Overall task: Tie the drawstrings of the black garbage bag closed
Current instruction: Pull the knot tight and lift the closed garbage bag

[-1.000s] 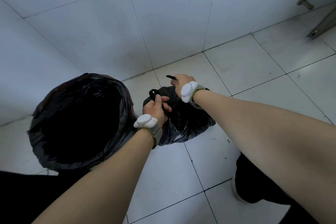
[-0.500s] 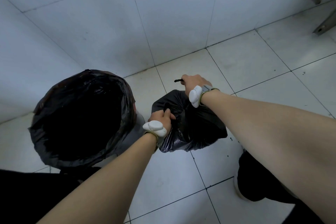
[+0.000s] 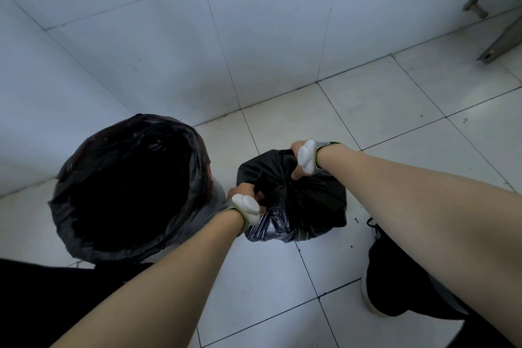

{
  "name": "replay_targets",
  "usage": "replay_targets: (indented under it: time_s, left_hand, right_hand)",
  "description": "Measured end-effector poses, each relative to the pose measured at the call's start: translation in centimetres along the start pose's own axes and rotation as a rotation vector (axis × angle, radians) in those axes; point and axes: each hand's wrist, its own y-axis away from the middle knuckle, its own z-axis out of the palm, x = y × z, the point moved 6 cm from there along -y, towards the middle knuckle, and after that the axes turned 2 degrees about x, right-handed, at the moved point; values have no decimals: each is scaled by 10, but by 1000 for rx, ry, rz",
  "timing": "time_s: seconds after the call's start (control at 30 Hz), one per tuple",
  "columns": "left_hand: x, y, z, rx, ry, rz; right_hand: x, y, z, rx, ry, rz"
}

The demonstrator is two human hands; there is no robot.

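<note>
The left hand [image 3: 245, 197] and right hand [image 3: 297, 159] each squeeze 1 string of the black garbage bag [image 3: 299, 206]; pull evenly so the knot gets tight.

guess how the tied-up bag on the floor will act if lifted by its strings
The bag would probably sag and swing, since its thin film is creased and slumped. It looks small and only partly filled, so likely light. The glossy plastic may be slippery, so the strings suit lifting best.

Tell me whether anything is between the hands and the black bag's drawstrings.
Nothing visible: the left hand and right hand are closed on the gathered top of the garbage bag, pulling apart. The lined bin stands aside.
</note>
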Motion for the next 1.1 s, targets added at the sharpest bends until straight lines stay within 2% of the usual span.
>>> replay_targets:
  time_s: [0.07,0.2,0.37,0.47,0.53,0.63,0.7,0.73,0.8,0.87,0.97,1.1]
  left_hand:
    - [-3,1,0,26,80,5]
    - [-3,5,-7,67,327,27]
    - [5,8,-25,237,431,64]
    - [12,8,-25,284,602,54]
    - [20,8,-20,268,862,50]
    - [28,6,-13,259,1227,-7]
    - [28,3,-10,265,1303,-52]
    - [28,1,-10,279,1272,-57]
    - [26,-2,-12,319,1078,-51]
    - [28,0,-13,316,937,-11]
    - [24,0,-10,289,796,14]
    - [20,0,-6,245,741,19]
  right_hand:
    - [4,6,-2,-32,-98,-14]
    - [17,6,0,-53,-132,37]
    - [7,13,-15,89,-169,-28]
    - [-2,16,-13,146,-128,-50]
    - [-3,16,-11,217,-287,-36]
    - [-2,13,-3,252,-774,4]
    - [0,12,5,216,-1082,83]
    - [1,11,7,212,-1125,117]
    - [0,7,7,197,-1064,122]
    - [-5,6,0,223,-832,71]
    - [-10,4,-9,263,-533,54]
    - [-6,-1,-13,184,-295,82]
